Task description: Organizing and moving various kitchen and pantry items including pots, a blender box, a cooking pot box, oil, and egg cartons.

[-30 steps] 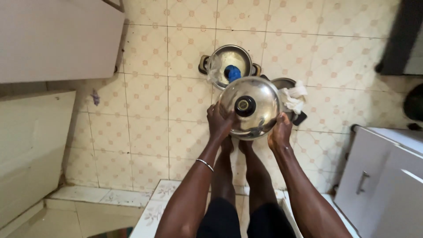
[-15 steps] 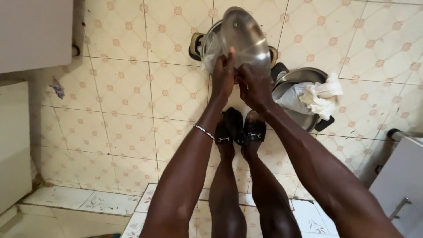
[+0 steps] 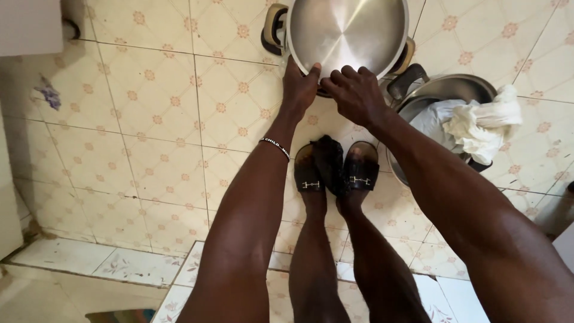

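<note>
Over the tiled floor (image 3: 149, 119), both the left hand (image 3: 299, 90) and right hand (image 3: 356, 93) grip the near rim of a steel lid (image 3: 347, 33), fingers curled on it, lid lying ahead of them.

The single head camera looks steeply down from close above at the hands (image 3: 335, 90), legs and tiled floor (image 3: 149, 119).
</note>
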